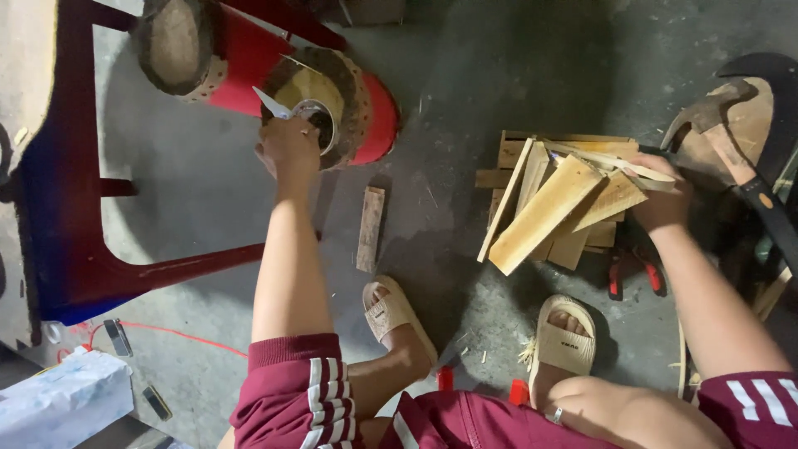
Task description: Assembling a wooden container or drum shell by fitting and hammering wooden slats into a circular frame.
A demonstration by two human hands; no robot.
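Beige sandals (564, 337) on stained grey concrete floor (465, 100) beside wood offcuts (557, 204)

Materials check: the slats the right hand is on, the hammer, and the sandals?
Slats: raw, unfinished wood, pale with visible grain, under the right hand. Hammer: dull grey metal claw head, likely steel; the handle looks like wood, reddish brown. Sandals: beige moulded foam or rubber, matte with a textured strap; which one is unclear.

Pale wood slats (553, 208), heaped crisscross
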